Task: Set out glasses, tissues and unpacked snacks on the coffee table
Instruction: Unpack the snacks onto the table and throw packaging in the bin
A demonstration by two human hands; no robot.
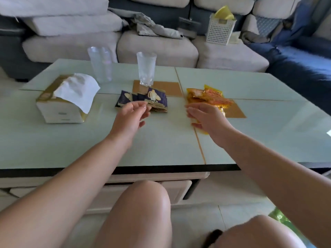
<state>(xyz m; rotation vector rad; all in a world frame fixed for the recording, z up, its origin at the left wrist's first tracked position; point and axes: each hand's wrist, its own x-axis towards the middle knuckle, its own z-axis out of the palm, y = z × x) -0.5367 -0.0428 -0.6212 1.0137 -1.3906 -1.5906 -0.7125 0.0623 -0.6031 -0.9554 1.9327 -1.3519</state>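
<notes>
A beige sofa (157,49) is sitting far beyond the hands, carrying a crumpled grey cloth (150,25) and, further right, a white perforated basket (219,30) holding something yellow; a dark blue blanket (300,63) is lying rightmost

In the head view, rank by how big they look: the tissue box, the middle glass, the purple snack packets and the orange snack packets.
1. tissue box, clearly largest.
2. and 3. purple snack packets and orange snack packets: too alike to rank, and each is partly hidden by a hand.
4. middle glass, smallest in area, though it stands farther from the camera.
</notes>
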